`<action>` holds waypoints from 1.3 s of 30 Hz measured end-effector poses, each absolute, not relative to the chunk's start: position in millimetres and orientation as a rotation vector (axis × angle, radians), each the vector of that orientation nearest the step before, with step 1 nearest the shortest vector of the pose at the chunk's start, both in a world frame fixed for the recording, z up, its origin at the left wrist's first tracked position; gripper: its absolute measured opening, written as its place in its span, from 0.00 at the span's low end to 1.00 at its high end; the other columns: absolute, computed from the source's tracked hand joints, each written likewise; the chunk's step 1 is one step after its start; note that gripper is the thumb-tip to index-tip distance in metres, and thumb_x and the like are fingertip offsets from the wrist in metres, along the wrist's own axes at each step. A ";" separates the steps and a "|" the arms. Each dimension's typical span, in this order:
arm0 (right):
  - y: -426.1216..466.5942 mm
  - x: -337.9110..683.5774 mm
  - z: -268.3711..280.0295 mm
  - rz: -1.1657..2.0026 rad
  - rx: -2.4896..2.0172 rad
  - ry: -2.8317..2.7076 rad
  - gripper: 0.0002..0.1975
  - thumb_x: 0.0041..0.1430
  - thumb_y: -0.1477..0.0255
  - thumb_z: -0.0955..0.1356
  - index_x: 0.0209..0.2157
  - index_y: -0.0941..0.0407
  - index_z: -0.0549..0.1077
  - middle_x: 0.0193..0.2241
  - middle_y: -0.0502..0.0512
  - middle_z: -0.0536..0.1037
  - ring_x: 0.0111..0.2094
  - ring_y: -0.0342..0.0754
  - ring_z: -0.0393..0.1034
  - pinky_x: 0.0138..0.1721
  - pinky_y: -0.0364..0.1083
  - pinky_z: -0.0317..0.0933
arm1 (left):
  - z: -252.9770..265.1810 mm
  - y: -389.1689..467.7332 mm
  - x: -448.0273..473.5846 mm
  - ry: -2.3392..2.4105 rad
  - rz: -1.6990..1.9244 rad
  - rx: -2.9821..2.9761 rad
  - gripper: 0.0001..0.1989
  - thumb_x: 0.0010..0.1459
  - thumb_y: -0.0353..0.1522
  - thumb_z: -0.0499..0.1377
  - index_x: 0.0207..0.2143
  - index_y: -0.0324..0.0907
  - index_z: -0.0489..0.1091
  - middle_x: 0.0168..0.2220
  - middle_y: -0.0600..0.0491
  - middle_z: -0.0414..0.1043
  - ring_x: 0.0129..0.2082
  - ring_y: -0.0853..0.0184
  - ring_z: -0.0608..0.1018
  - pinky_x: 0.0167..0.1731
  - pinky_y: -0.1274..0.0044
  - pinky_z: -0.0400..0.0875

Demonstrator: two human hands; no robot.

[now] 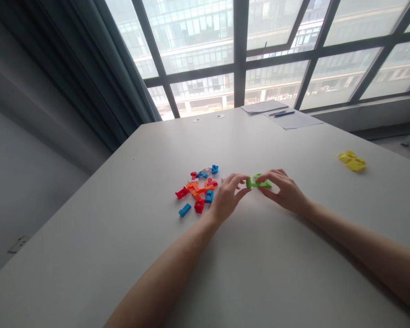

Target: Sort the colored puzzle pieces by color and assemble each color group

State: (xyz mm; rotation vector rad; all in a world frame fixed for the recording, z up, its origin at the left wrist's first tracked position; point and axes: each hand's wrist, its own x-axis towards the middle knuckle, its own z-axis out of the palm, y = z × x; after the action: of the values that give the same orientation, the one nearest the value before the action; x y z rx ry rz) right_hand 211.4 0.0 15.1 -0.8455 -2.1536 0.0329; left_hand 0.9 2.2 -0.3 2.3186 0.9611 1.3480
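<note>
Between my two hands are green plastic pieces [264, 184], low over the white table [123, 255]. My left hand [228, 193] pinches the upright left end of the green pieces between thumb and fingers. From the other side, my right hand [283, 189] grips their right part, fingers curled over the top and thumb below. Another bit of green shows just behind; whether it is joined, I cannot tell. Close to my left hand lies a loose pile of small plastic pieces: orange ones [194, 187], red ones [182, 193], blue ones [185, 210] and pale ones. My left hand hides part of the pile.
Yellow plastic pieces [352, 161] lie together at the right of the table. Paper sheets [299, 120] with pens [284, 114] rest at the far edge, by the window [239, 54]. A dark curtain [85, 59] hangs at the left.
</note>
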 end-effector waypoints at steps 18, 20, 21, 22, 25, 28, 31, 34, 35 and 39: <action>8.9 218.5 16.5 0.074 -1.021 -2.027 0.05 0.62 0.67 0.66 0.37 0.52 0.71 0.32 0.52 0.79 0.35 0.50 0.73 0.43 0.51 0.62 | 2.8 -0.3 1.5 1.061 1.177 2.385 0.18 0.62 0.32 0.58 0.54 0.43 0.61 0.50 0.46 0.70 0.48 0.61 0.74 0.43 0.69 0.75; 11.9 221.6 19.9 0.082 -1.062 -1.964 0.06 0.61 0.65 0.66 0.37 0.52 0.72 0.33 0.53 0.79 0.35 0.50 0.73 0.43 0.52 0.63 | 2.5 -0.1 1.6 1.103 1.146 2.410 0.18 0.63 0.33 0.56 0.55 0.43 0.60 0.51 0.45 0.68 0.50 0.60 0.73 0.45 0.67 0.74; 13.9 223.6 21.5 0.097 -1.078 -1.935 0.07 0.61 0.64 0.67 0.36 0.52 0.72 0.33 0.53 0.79 0.35 0.50 0.73 0.42 0.52 0.64 | 2.5 0.0 1.7 1.121 1.131 2.418 0.18 0.64 0.33 0.56 0.55 0.43 0.59 0.52 0.45 0.68 0.51 0.60 0.73 0.46 0.66 0.73; 16.2 225.7 23.1 0.121 -1.092 -1.911 0.08 0.61 0.63 0.67 0.36 0.53 0.72 0.33 0.53 0.79 0.35 0.50 0.74 0.42 0.52 0.64 | 2.7 -0.1 1.8 1.139 1.114 2.426 0.18 0.64 0.33 0.55 0.55 0.43 0.59 0.52 0.45 0.68 0.51 0.60 0.73 0.47 0.66 0.73; 24.8 231.3 27.6 0.231 -1.155 -1.867 0.11 0.59 0.60 0.68 0.36 0.53 0.73 0.34 0.55 0.80 0.35 0.51 0.74 0.40 0.51 0.67 | 4.3 -1.7 2.6 1.192 1.056 2.454 0.17 0.64 0.32 0.54 0.55 0.42 0.59 0.53 0.44 0.67 0.52 0.59 0.71 0.50 0.65 0.71; 36.3 234.0 30.8 0.339 -1.218 -1.864 0.12 0.57 0.60 0.68 0.35 0.54 0.74 0.34 0.55 0.81 0.36 0.52 0.76 0.38 0.50 0.68 | 6.3 -4.6 4.3 1.239 0.972 2.522 0.19 0.63 0.31 0.54 0.56 0.41 0.58 0.53 0.44 0.65 0.54 0.57 0.69 0.54 0.63 0.67; 51.0 235.0 30.2 0.377 -1.257 -1.923 0.10 0.56 0.62 0.68 0.35 0.53 0.74 0.33 0.54 0.81 0.35 0.52 0.76 0.38 0.49 0.68 | 6.3 -6.9 6.6 1.238 0.887 2.613 0.20 0.62 0.29 0.54 0.56 0.41 0.56 0.54 0.44 0.64 0.55 0.57 0.68 0.56 0.61 0.64; 66.9 236.4 23.7 0.434 -1.340 -1.943 0.09 0.54 0.64 0.69 0.34 0.53 0.75 0.31 0.53 0.82 0.34 0.52 0.77 0.38 0.50 0.68 | 4.6 -5.5 8.6 1.249 0.834 2.622 0.22 0.60 0.27 0.54 0.57 0.41 0.56 0.55 0.44 0.63 0.56 0.57 0.68 0.58 0.60 0.62; 71.7 237.0 20.8 0.469 -1.365 -1.951 0.09 0.53 0.64 0.69 0.34 0.53 0.75 0.31 0.53 0.82 0.33 0.52 0.77 0.37 0.49 0.68 | 4.2 -3.6 9.2 1.278 0.825 2.596 0.22 0.60 0.26 0.54 0.57 0.41 0.56 0.55 0.44 0.63 0.57 0.56 0.67 0.58 0.60 0.62; 82.5 239.2 11.0 0.565 -1.342 -2.005 0.11 0.52 0.62 0.69 0.33 0.53 0.76 0.31 0.53 0.82 0.33 0.51 0.77 0.36 0.49 0.67 | 5.4 13.2 12.0 1.374 0.795 2.408 0.23 0.57 0.25 0.55 0.56 0.38 0.59 0.55 0.40 0.64 0.58 0.54 0.67 0.58 0.59 0.64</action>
State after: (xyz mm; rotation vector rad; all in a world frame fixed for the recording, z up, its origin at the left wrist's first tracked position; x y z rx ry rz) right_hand 239.2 82.5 11.0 -1.3423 -2.0045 0.5648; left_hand 12.0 13.2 5.4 2.4078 1.3738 0.7946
